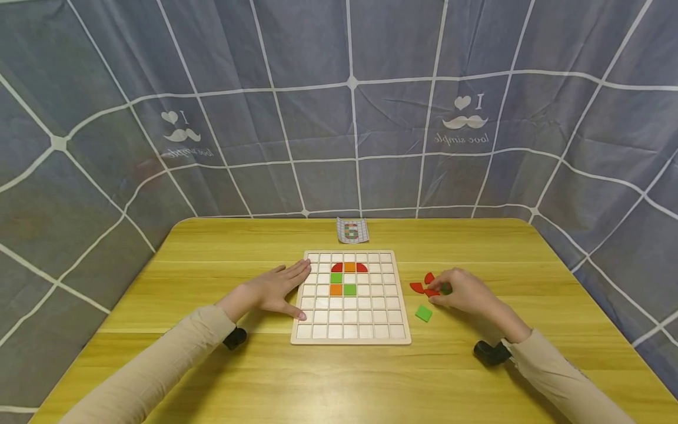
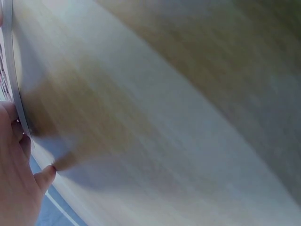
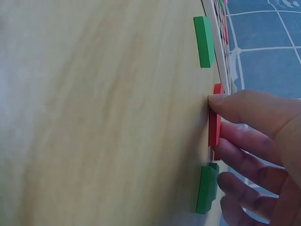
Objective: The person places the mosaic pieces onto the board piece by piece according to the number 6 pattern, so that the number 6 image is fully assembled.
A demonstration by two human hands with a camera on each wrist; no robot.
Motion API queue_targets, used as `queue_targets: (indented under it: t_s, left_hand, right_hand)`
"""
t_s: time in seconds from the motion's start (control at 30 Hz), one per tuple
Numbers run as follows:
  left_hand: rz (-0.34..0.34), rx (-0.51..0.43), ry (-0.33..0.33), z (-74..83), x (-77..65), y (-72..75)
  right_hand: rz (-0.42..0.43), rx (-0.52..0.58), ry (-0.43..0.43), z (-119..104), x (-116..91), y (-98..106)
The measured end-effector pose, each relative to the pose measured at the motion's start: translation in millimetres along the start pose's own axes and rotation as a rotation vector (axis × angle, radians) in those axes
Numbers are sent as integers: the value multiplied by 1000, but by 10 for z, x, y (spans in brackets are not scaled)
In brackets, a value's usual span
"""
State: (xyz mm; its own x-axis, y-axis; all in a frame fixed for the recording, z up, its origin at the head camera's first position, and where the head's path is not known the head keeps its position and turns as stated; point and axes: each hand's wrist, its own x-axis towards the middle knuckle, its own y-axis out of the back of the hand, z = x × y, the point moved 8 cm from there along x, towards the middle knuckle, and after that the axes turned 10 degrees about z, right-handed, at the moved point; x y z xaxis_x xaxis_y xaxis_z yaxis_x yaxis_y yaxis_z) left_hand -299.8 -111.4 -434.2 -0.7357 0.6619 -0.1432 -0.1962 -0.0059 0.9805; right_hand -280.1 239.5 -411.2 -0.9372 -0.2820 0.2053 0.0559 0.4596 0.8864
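A pale wooden grid board [image 1: 365, 332] lies flat on the table. Spread along its left edge, my left hand [image 1: 278, 290] rests with straight fingers, the tips on the frame. Red quarter-round tiles, orange squares and green squares sit in the board's upper and middle cells. Right of the board, my right hand [image 1: 467, 291] pinches a red quarter-round tile [image 3: 215, 123] between thumb and fingers, close to the tabletop. Two other red tiles [image 1: 416, 287] lie beside those fingertips. Green tiles [image 3: 204, 189] are under the curled fingers, partly hidden. A loose green square [image 1: 424, 313] lies nearer the front.
A small printed pattern card [image 1: 352, 231] lies behind the board at the table's back edge. The wooden table [image 1: 349, 388] meets a grey curtain [image 1: 318, 129] with white lines. Black wrist-camera mounts [image 1: 490, 352] stick out under both sleeves.
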Motion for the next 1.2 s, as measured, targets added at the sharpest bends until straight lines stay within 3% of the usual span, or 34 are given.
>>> queue_targets:
  t_s: [0.27, 0.7, 1.2]
  left_hand:
    - [5, 2, -7, 6, 2, 12]
    - [-6, 7, 2, 8, -1, 11]
    - [-15, 19, 6, -10, -3, -2]
  right_hand:
    - [45, -26, -8, -5, 17, 21]
    - [81, -40, -94, -127, 73, 13]
    - [124, 12, -44, -434, 168, -123]
